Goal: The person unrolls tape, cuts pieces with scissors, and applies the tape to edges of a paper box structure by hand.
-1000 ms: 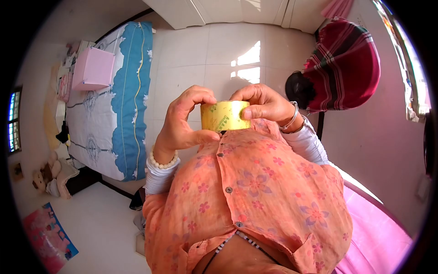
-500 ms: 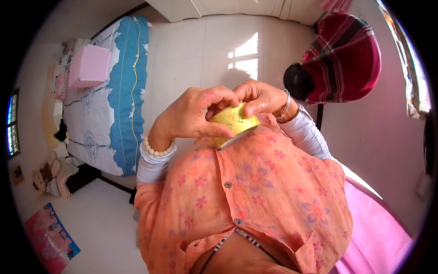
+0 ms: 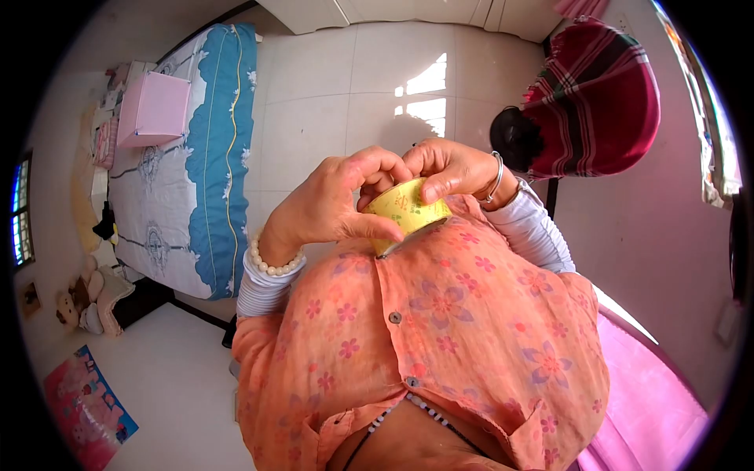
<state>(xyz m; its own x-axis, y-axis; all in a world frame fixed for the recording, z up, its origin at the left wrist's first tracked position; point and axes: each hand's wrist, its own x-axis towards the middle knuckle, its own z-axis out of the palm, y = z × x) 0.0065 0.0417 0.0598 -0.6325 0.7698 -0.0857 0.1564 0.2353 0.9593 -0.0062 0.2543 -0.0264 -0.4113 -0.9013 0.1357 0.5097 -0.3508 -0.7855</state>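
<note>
A yellow printed paper cup (image 3: 408, 206) is held tilted against the front of my orange flowered shirt, with a thin dark-grey edge facing my chest. My left hand (image 3: 334, 196), with a pearl bead bracelet, wraps its near side, the thumb lying along the lower part and the fingers curled over the top. On the other side my right hand (image 3: 452, 169), with a metal bangle, pinches the cup's upper rim with thumb and fingers. The fingertips of both hands meet behind the cup, and what they touch there is hidden.
To the left stands a bed (image 3: 224, 157) with a blue and white cover, and a pink box (image 3: 163, 108) on it. A dark red plaid cloth (image 3: 597, 102) drapes over something at right. Pink fabric (image 3: 636, 385) lies at lower right. Pale cabinets (image 3: 408, 12) line the far side.
The cup has turned slightly, showing more of its printed side. Both hands keep nearly the same hold, and the whole view has shifted a little.
</note>
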